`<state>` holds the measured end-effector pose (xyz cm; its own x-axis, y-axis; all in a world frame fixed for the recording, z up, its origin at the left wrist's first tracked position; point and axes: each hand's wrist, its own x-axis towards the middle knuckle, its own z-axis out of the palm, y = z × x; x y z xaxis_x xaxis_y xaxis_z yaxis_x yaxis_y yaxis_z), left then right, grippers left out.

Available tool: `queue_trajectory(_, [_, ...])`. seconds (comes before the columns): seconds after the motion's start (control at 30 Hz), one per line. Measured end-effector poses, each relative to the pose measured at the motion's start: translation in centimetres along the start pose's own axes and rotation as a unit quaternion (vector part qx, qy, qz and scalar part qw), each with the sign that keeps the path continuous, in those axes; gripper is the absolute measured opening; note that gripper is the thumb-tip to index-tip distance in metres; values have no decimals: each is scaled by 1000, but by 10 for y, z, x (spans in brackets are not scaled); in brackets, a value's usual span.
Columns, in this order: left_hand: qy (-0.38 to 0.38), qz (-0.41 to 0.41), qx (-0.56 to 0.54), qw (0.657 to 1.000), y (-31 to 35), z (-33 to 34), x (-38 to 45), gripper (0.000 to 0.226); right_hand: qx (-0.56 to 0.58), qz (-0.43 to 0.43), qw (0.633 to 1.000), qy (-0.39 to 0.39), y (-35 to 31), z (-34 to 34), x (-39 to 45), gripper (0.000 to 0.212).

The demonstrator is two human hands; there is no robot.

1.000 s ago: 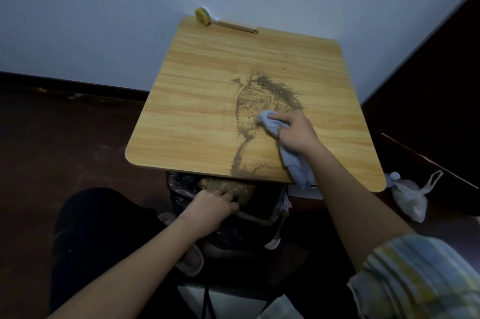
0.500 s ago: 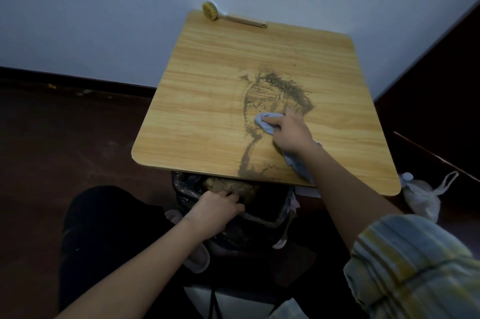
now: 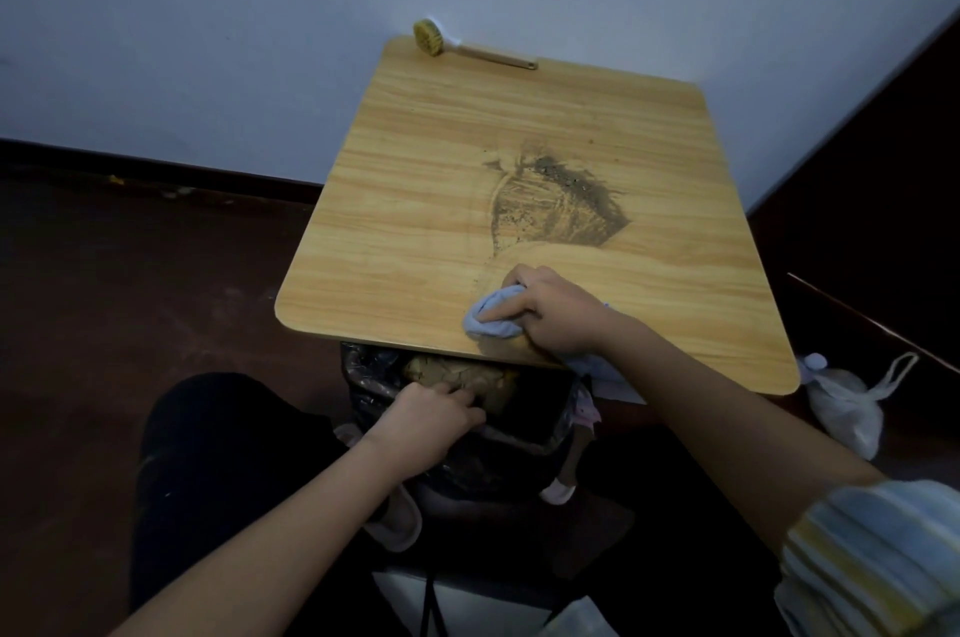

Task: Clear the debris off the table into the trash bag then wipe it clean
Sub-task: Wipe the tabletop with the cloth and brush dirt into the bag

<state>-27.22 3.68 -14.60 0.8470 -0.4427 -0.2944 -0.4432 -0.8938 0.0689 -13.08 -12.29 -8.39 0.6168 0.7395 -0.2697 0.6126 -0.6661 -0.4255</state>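
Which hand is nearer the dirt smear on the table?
Right. The right hand, gripping the blue cloth, is on the table just below the dirt smear. The left hand is lower, off the tabletop, holding the trash bag rim.

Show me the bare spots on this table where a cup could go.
The wooden table is bare along its left half, between the round yellow brush and the near edge. The dark dirt smear fills the centre. The right hand grips the blue cloth near the front edge.
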Motion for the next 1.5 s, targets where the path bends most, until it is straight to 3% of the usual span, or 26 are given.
queue_trajectory(0.13, [-2, 5, -1, 1000, -1, 2, -3, 39, -2, 85, 989, 121, 5, -8, 3, 44])
queue_trajectory(0.27, [-5, 4, 0, 1000, -4, 2, -6, 39, -31, 154, 983, 92, 6, -4, 8, 46])
queue_trajectory(0.67, [6, 13, 12, 1000, -7, 7, -8, 38, -20, 27, 999, 19, -3, 7, -1, 44])
queue_trajectory(1.5, [14, 15, 12, 1000, -2, 7, -10, 38, 9, 13, 1000, 3, -14, 12, -18, 46])
